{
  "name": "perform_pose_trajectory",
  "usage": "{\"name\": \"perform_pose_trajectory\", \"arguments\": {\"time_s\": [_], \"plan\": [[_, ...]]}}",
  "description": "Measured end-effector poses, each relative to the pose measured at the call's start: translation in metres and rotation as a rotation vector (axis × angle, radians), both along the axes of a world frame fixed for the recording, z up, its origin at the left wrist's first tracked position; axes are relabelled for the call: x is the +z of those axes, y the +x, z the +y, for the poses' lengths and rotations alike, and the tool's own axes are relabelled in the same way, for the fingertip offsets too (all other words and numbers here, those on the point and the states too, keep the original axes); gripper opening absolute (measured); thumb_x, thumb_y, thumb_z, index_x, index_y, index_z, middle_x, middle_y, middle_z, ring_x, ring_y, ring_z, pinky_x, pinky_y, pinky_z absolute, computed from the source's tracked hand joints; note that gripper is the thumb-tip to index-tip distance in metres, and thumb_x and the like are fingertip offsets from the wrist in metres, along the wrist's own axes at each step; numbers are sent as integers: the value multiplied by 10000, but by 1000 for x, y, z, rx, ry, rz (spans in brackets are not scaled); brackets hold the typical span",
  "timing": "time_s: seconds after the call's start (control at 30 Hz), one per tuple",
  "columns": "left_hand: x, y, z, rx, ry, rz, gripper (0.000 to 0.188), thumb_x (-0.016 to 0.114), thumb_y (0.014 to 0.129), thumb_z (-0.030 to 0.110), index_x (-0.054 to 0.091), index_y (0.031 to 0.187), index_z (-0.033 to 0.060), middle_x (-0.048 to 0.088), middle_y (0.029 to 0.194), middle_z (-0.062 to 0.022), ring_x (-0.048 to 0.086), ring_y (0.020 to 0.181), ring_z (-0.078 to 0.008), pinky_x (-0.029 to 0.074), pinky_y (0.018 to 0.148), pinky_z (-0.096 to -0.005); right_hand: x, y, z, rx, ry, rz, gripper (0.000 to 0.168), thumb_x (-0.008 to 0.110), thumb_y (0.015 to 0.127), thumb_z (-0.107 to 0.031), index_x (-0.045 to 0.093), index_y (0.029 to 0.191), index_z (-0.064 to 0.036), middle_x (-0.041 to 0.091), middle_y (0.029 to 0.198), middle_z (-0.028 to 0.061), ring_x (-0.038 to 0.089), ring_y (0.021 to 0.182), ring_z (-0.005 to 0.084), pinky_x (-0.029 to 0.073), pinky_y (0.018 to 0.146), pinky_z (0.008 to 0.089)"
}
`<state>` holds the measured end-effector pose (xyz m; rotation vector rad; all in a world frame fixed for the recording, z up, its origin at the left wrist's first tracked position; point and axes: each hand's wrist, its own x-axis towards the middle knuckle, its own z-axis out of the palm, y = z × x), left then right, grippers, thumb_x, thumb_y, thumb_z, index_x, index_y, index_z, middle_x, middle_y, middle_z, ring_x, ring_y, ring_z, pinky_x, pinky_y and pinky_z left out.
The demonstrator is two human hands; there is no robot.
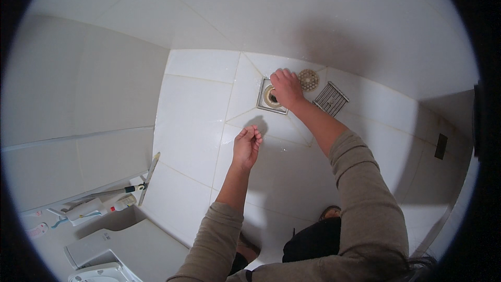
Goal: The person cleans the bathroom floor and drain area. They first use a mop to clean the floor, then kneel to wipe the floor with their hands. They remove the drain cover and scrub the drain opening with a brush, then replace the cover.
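A square metal floor drain (260,103) is set in the white tiles, its round opening uncovered. Over the right side of its frame lies my right hand (287,87), back upward, with the thumb at the round opening; whether the fingers grip anything under them is hidden. My left hand (247,145) hovers below the drain, palm up, fingers curled together, and nothing shows clearly between them. Beside my right hand a round perforated strainer (309,80) rests on the floor near the wall. A square slatted metal grate (331,99) lies just right of it.
At the lower left a floor squeegee (149,178) leans by the wall. Near it are a bottle with a red cap (124,203), a white container (86,211) and a toilet (129,246). A small dark rectangular plate (441,146) is at the right. My feet are below.
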<state>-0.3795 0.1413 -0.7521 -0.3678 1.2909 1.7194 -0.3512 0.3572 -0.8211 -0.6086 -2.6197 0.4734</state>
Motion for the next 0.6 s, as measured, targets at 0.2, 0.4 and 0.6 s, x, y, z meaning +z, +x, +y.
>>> {"name": "perform_pose_trajectory", "arguments": {"time_s": [0.2,0.4,0.6], "plan": [[-5,0,-4,7,8,-5,159,521,930,160,566,950,8,566,762,-33,543,657,-110,483,597,-229,7,0,-4,-49,-85,-69,244,656,646,-100,515,844,-88,493,923,80,479,926,267,390,746,404],[-5,5,-5,15,-14,-23,161,533,924,163,568,949,7,568,753,-32,546,649,-113,483,596,-230,1,3,-4,-52,-110,-70,248,618,640,-45,513,862,-83,489,932,88,472,935,277,385,750,412],[-4,8,-3,9,3,-13,159,535,923,157,568,954,5,571,752,-35,551,654,-114,486,599,-231,3,6,-14,-119,-94,-34,279,609,628,-37,517,888,-79,484,937,90,466,944,287,383,759,410]]}}
